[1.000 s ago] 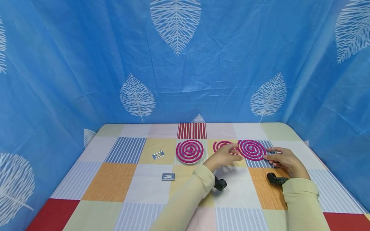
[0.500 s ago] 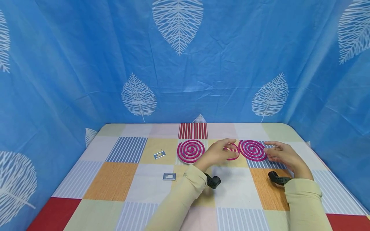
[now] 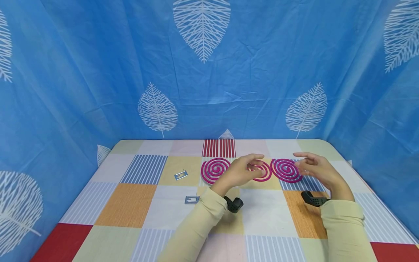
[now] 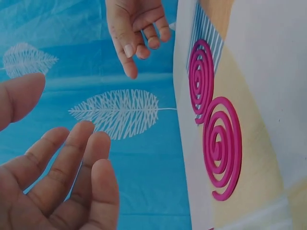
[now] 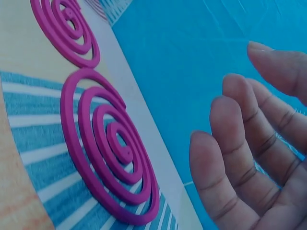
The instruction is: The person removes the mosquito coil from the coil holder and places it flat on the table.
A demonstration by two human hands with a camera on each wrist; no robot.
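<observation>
Three magenta spiral mosquito coils lie flat on the patchwork cloth. The left coil [image 3: 214, 169] lies apart, partly behind my left hand [image 3: 241, 171]. The middle coil [image 4: 217, 149] touches or almost touches the right coil [image 5: 125, 155], which rests on a blue-striped square. My left hand hovers before the middle coil, its fingers loosely bent and holding nothing. Above the right coil's right side is my right hand [image 3: 320, 169], also raised off the cloth with relaxed fingers. Both wrist views show a gap between the hands and the coils.
Two small metal coil stands lie to the left: one stand [image 3: 181, 175] with a raised prong, another stand [image 3: 191, 199] beside my left sleeve. A blue leaf-print curtain [image 3: 229, 91] encloses the back and sides of the table. Black wrist mounts [image 3: 234, 205] jut out below the hands.
Both hands have lifted up from the coils. My left hand has shifted left, uncovering more of the middle coil. The middle and right coils look unmoved over the last half second.
</observation>
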